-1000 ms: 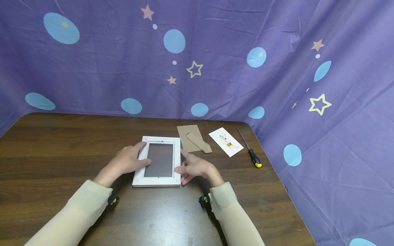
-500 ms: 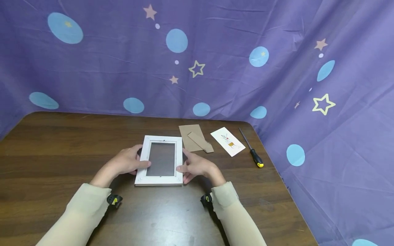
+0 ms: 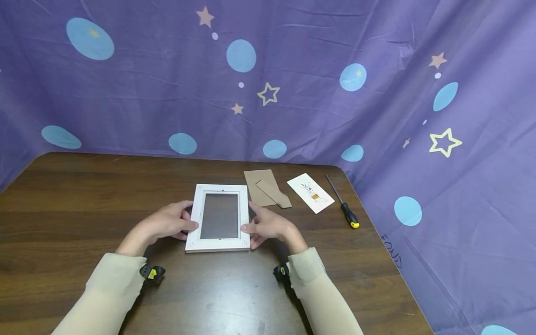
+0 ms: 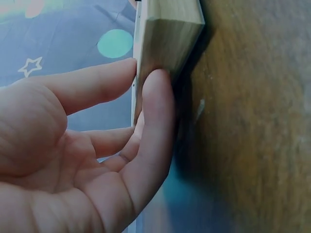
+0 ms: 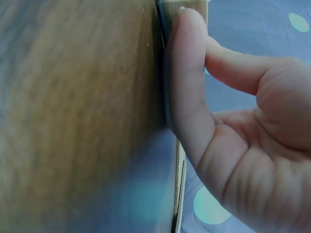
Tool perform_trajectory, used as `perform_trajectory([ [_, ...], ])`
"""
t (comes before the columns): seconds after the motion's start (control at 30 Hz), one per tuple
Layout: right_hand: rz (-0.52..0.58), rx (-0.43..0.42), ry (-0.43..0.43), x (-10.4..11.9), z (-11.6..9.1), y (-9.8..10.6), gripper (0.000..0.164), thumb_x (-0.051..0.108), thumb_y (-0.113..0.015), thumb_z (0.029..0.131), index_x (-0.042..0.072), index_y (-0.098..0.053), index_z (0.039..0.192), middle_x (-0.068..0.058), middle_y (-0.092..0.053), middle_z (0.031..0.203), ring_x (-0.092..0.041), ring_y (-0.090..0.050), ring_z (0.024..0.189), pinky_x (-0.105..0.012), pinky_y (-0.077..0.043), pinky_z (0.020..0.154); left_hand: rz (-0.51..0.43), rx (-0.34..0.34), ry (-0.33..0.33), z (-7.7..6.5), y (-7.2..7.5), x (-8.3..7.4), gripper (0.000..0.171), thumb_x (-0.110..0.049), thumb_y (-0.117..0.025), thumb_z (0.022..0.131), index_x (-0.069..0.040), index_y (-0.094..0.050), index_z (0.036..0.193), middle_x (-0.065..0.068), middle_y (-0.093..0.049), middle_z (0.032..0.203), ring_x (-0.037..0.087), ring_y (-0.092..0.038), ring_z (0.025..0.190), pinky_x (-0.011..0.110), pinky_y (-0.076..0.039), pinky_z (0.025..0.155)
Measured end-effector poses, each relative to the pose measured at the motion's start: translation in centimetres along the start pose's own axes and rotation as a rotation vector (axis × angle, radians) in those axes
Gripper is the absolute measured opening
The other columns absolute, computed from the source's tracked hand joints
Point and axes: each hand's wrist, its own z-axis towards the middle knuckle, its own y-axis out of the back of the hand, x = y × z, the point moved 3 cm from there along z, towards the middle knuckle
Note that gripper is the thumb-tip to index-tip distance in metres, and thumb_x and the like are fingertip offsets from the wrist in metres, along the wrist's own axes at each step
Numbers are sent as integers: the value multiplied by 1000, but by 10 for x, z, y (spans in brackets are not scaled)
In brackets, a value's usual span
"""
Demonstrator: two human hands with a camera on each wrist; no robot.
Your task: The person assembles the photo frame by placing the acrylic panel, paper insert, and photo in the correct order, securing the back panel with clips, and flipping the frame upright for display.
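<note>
The white picture frame [image 3: 226, 244] was pinched at opposite edges by the left hand [image 3: 167, 221] and the right hand [image 3: 271, 227]; whether it rested on the wooden table [image 3: 343, 288] could not be told. Brown boards [image 3: 255, 196] were laid near its far right corner, then a printed card [image 3: 311, 193], then a screwdriver [image 3: 348, 212] farther right.

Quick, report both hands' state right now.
Left hand: holding the white frame by its left side.
Right hand: holding the same frame by its right side.
</note>
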Motion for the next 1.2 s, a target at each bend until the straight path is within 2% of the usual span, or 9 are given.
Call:
perform_trajectory([
  [0.47, -8, 3, 12, 3, 0, -1, 93, 8, -70, 103, 12, -7, 172, -18, -64, 89, -27, -69, 62, -44, -68, 65, -100, 32, 2, -1, 2, 6, 86, 0, -69, 98, 10, -14, 163, 21, -56, 108, 23, -66, 89, 40, -67, 79],
  [0.63, -97, -24, 5, 6, -4, 0, 91, 14, -70, 104, 9, -9, 171, -19, -66, 95, -28, -71, 61, -43, -67, 63, -126, 38, 17, -1, 2, 8, 87, 0, -68, 99, 8, -12, 165, 23, -57, 110, 25, -67, 92, 42, -67, 80],
  [0.73, -168, -60, 26, 11, -10, 5, 84, 19, -69, 105, 4, -17, 169, -20, -67, 95, -29, -73, 62, -43, -67, 62, -140, 43, 26, -1, 1, 9, 86, 0, -68, 99, 7, -12, 165, 23, -56, 112, 26, -67, 94, 43, -67, 81],
  [0.87, -250, -158, 122, 19, -17, 21, 64, 17, -66, 106, -4, -37, 160, -23, -67, 94, -29, -74, 67, -42, -68, 64, -152, 51, 36, -2, 1, 12, 86, 1, -67, 99, 6, -12, 165, 25, -54, 115, 27, -66, 97, 45, -67, 81],
  [0.97, -391, -291, 192, 28, -19, 39, 53, 17, -66, 106, -3, -49, 152, -19, -70, 100, -26, -74, 80, -37, -66, 73, -158, 59, 38, -2, 1, 14, 86, 2, -66, 99, 6, -11, 165, 25, -53, 115, 28, -66, 98, 45, -67, 82],
  [1.1, -541, -474, 226, 37, -11, 62, 53, 22, -68, 103, -3, -55, 148, -19, -68, 119, -30, -69, 105, -42, -60, 91, -163, 67, 30, -2, 2, 14, 86, 2, -66, 100, 7, -10, 165, 25, -52, 116, 29, -65, 99, 45, -67, 83],
  [1.2, -588, -564, 188, 39, 3, 76, 63, 29, -69, 102, -8, -51, 150, -26, -58, 138, -39, -60, 126, -48, -53, 109, -161, 68, 24, -1, 3, 13, 87, 1, -66, 99, 7, -10, 165, 26, -52, 116, 29, -65, 100, 45, -67, 83],
])
